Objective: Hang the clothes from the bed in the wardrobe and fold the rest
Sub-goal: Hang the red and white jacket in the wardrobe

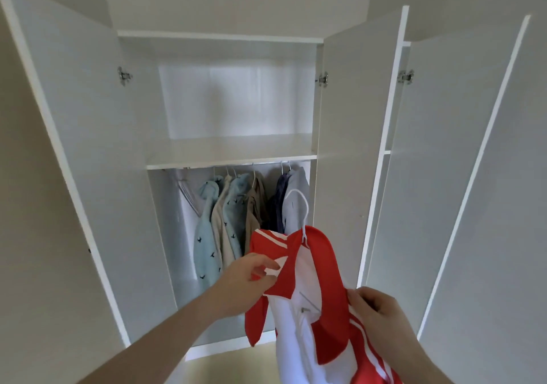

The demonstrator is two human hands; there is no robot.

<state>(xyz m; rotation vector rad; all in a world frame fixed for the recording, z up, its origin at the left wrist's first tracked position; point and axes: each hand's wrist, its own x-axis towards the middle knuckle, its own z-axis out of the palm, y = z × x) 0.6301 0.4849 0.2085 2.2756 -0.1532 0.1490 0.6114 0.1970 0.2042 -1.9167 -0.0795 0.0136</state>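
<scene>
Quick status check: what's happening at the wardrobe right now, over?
Left hand pinching the red-and-white jacket, right hand gripping its other side. Jacket on a white hanger, not yet on the rail. Hung clothes crowd the rail; gap at left.

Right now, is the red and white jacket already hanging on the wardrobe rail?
No, both hands, left hand and right hand, hold the red and white jacket below the rail.

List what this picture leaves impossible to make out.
- Red and white jacket, head view: its lower part runs off the bottom edge.
- White hanger: shoulders hidden inside the jacket.
- Right hand: fingertips hidden behind the fabric.
- Wardrobe rail: hidden under the shelf.
- Bed: outside the frame.
</scene>
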